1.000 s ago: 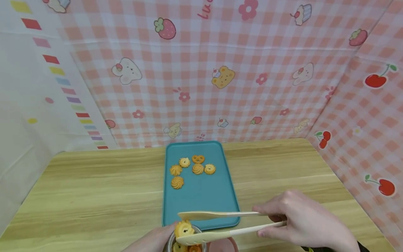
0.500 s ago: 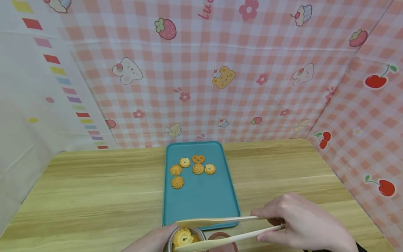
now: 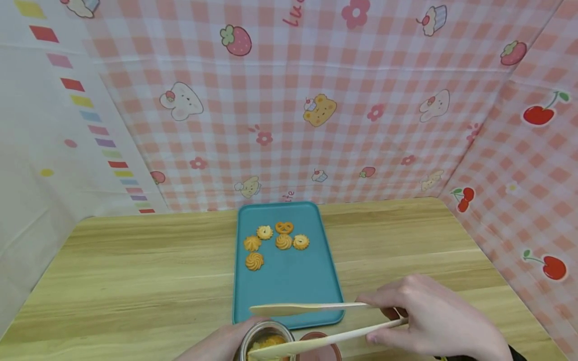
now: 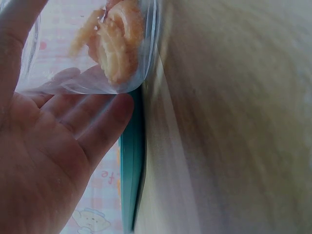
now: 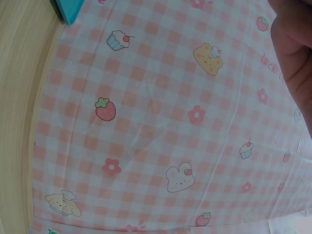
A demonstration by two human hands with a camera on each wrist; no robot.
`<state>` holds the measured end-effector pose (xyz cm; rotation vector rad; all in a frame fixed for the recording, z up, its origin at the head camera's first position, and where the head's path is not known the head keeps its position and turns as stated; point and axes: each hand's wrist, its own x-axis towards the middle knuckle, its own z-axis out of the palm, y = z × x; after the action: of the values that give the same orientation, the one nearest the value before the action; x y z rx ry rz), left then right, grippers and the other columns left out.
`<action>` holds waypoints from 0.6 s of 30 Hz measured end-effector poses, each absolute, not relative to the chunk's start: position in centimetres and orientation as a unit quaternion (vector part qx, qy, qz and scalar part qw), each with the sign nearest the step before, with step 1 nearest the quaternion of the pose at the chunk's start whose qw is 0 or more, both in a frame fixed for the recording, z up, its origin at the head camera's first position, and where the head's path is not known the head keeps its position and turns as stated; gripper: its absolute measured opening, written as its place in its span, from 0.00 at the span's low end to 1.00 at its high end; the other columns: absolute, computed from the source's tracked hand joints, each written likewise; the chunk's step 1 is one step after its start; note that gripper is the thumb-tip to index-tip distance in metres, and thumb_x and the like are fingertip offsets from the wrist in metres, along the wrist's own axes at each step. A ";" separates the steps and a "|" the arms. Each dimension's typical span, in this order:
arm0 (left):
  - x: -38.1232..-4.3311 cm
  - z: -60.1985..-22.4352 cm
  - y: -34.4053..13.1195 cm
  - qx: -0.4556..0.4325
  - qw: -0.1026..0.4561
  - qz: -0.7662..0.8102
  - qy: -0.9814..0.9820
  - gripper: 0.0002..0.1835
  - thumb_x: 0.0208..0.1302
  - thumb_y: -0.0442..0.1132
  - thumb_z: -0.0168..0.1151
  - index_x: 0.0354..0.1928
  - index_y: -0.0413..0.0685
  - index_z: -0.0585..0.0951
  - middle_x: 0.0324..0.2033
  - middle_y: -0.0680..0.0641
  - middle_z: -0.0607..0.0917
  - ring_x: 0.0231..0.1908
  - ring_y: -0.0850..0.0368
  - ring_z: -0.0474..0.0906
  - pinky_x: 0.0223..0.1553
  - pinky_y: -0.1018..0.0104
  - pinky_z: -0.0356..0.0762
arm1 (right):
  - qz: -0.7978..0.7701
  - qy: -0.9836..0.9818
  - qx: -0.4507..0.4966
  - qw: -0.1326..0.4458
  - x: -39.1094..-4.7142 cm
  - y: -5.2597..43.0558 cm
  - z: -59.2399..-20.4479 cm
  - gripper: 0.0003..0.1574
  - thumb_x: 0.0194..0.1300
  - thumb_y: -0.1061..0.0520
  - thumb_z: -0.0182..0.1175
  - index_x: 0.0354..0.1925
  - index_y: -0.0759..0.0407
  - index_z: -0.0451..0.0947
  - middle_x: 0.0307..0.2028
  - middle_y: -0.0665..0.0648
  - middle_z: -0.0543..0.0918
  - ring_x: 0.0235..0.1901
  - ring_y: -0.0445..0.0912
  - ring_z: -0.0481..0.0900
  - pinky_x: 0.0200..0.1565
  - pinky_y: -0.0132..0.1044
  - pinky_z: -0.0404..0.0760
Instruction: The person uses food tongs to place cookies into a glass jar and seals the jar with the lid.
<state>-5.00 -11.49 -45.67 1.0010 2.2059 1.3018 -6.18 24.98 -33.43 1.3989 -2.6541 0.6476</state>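
Observation:
My left hand [image 3: 217, 345] holds a clear jar [image 3: 282, 329] at the bottom edge of the head view. The left wrist view shows its thumb and fingers on either side of the clear wall, with several cookies [image 4: 117, 46] inside. My right hand [image 3: 426, 317] grips pale wooden tongs [image 3: 325, 306] between thumb and fingers. Their arms are spread apart with nothing pinched between them. The lower tong tip lies across the jar's mouth; the upper one overlaps the tray's near end. In the right wrist view only part of the right hand [image 5: 295, 53] shows.
A teal tray [image 3: 293, 281] lies beyond the jar, bearing several cookies, among them a pretzel-shaped cookie [image 3: 284, 228]. Right of the jar is a reddish round lid [image 3: 321, 352], partly behind the tongs. Pink checked cloth [image 3: 280, 100] walls the wooden table [image 3: 149, 271].
The tongs came down with a scalloped cookie to the jar's mouth and spread apart. That cookie has dropped into the jar. The upper tong arm has risen again; the left hand stayed in place.

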 end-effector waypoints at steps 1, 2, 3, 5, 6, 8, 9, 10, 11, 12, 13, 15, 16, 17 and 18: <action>-5.0 -45.7 -11.4 0.357 0.196 0.465 0.786 0.34 0.58 0.56 0.66 0.66 0.67 0.67 0.52 0.62 0.79 0.49 0.65 0.76 0.47 0.65 0.74 | 0.213 -0.863 0.456 0.043 -6.2 24.9 -33.5 0.21 0.57 0.43 0.68 0.50 0.35 0.79 0.19 0.34 0.59 0.19 0.25 0.53 0.20 0.15 0.56; -5.0 -45.7 -11.4 0.354 0.201 0.470 0.783 0.34 0.58 0.56 0.67 0.66 0.67 0.67 0.51 0.62 0.79 0.48 0.65 0.76 0.47 0.65 0.74 | 0.218 -0.863 0.454 0.047 -6.2 24.9 -33.5 0.21 0.57 0.43 0.68 0.50 0.35 0.79 0.20 0.34 0.60 0.19 0.25 0.54 0.20 0.15 0.56; -5.0 -45.7 -11.3 0.354 0.200 0.468 0.785 0.34 0.58 0.56 0.67 0.66 0.67 0.67 0.51 0.62 0.79 0.48 0.66 0.76 0.47 0.65 0.74 | 0.221 -0.864 0.449 0.051 -6.2 24.8 -33.5 0.21 0.57 0.42 0.68 0.50 0.35 0.79 0.20 0.33 0.61 0.19 0.25 0.55 0.20 0.14 0.57; -5.1 -45.6 -11.2 0.349 0.211 0.476 0.779 0.34 0.57 0.55 0.67 0.66 0.64 0.67 0.50 0.62 0.80 0.47 0.66 0.77 0.46 0.66 0.74 | 0.224 -0.870 0.436 0.057 -6.3 24.7 -33.6 0.21 0.57 0.41 0.68 0.50 0.36 0.80 0.21 0.32 0.63 0.18 0.25 0.57 0.20 0.14 0.57; -5.0 -45.6 -11.2 0.345 0.218 0.481 0.776 0.35 0.57 0.55 0.68 0.66 0.64 0.67 0.50 0.62 0.80 0.47 0.66 0.77 0.46 0.66 0.74 | 0.222 -0.873 0.430 0.061 -6.3 24.7 -33.6 0.21 0.57 0.41 0.67 0.50 0.36 0.80 0.21 0.31 0.63 0.18 0.25 0.58 0.21 0.14 0.57; -5.1 -45.6 -11.4 0.339 0.226 0.486 0.773 0.33 0.57 0.53 0.68 0.65 0.62 0.69 0.50 0.61 0.80 0.48 0.66 0.76 0.47 0.67 0.74 | 0.218 -0.883 0.412 0.059 -6.4 24.6 -33.6 0.20 0.58 0.39 0.66 0.49 0.36 0.80 0.21 0.30 0.63 0.18 0.26 0.58 0.21 0.14 0.56; -5.0 -45.7 -11.5 0.340 0.223 0.483 0.775 0.33 0.57 0.53 0.68 0.65 0.61 0.70 0.51 0.61 0.80 0.49 0.66 0.76 0.47 0.66 0.73 | 0.216 -0.888 0.403 0.056 -6.5 24.5 -33.6 0.21 0.58 0.38 0.65 0.50 0.36 0.80 0.21 0.30 0.64 0.18 0.26 0.58 0.21 0.15 0.57; -5.0 -45.7 -11.5 0.341 0.225 0.486 0.773 0.34 0.57 0.53 0.68 0.65 0.60 0.69 0.51 0.60 0.80 0.50 0.65 0.76 0.48 0.66 0.73 | 0.214 -0.892 0.395 0.054 -6.6 24.4 -33.7 0.21 0.58 0.37 0.64 0.50 0.38 0.81 0.20 0.30 0.63 0.18 0.26 0.57 0.20 0.16 0.56; -5.0 -45.7 -11.6 0.341 0.226 0.487 0.771 0.34 0.57 0.52 0.69 0.65 0.61 0.69 0.52 0.60 0.79 0.51 0.64 0.75 0.49 0.65 0.73 | 0.212 -0.895 0.389 0.056 -6.7 24.4 -33.7 0.21 0.58 0.37 0.64 0.49 0.38 0.81 0.20 0.31 0.63 0.17 0.26 0.56 0.20 0.16 0.55; -5.0 -45.8 -11.7 0.346 0.218 0.483 0.775 0.34 0.57 0.52 0.68 0.65 0.61 0.69 0.53 0.60 0.79 0.51 0.64 0.75 0.49 0.65 0.73 | 0.212 -0.897 0.382 0.058 -6.8 24.3 -33.8 0.21 0.58 0.37 0.64 0.49 0.39 0.82 0.19 0.31 0.62 0.17 0.26 0.55 0.19 0.16 0.55; -5.0 -45.8 -11.7 0.351 0.210 0.479 0.776 0.34 0.57 0.52 0.69 0.65 0.61 0.69 0.53 0.60 0.79 0.51 0.64 0.75 0.49 0.64 0.73 | 0.212 -0.899 0.379 0.062 -6.9 24.3 -33.9 0.21 0.59 0.36 0.63 0.49 0.39 0.82 0.19 0.32 0.62 0.17 0.26 0.54 0.19 0.16 0.54; -5.1 -45.9 -11.6 0.357 0.204 0.477 0.776 0.36 0.57 0.53 0.68 0.67 0.62 0.66 0.54 0.60 0.78 0.51 0.64 0.75 0.50 0.64 0.73 | 0.210 -0.902 0.370 0.072 -7.2 24.2 -34.1 0.21 0.58 0.36 0.63 0.48 0.40 0.82 0.18 0.32 0.60 0.17 0.26 0.53 0.19 0.17 0.53; -5.1 -45.9 -11.6 0.359 0.205 0.479 0.775 0.37 0.57 0.53 0.68 0.67 0.61 0.66 0.54 0.60 0.78 0.51 0.64 0.75 0.50 0.64 0.73 | 0.209 -0.903 0.367 0.078 -7.4 24.2 -34.2 0.20 0.58 0.36 0.64 0.47 0.39 0.82 0.18 0.33 0.59 0.17 0.26 0.52 0.18 0.17 0.52; -5.1 -45.9 -11.6 0.359 0.203 0.478 0.775 0.36 0.57 0.53 0.68 0.67 0.62 0.66 0.54 0.60 0.78 0.51 0.64 0.75 0.50 0.64 0.73 | 0.207 -0.903 0.366 0.085 -7.5 24.2 -34.3 0.18 0.58 0.36 0.64 0.46 0.38 0.81 0.18 0.33 0.58 0.17 0.26 0.51 0.18 0.18 0.52; -5.1 -45.9 -11.6 0.361 0.201 0.477 0.776 0.36 0.57 0.53 0.68 0.67 0.62 0.66 0.54 0.60 0.78 0.50 0.64 0.75 0.50 0.64 0.73 | 0.204 -0.905 0.364 0.089 -7.7 24.1 -34.5 0.16 0.58 0.36 0.64 0.44 0.37 0.81 0.18 0.33 0.57 0.17 0.27 0.50 0.18 0.19 0.51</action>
<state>-5.12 -11.56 -45.86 1.0077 2.1680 1.3313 -7.67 24.15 -34.45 1.0818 -2.6914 0.6069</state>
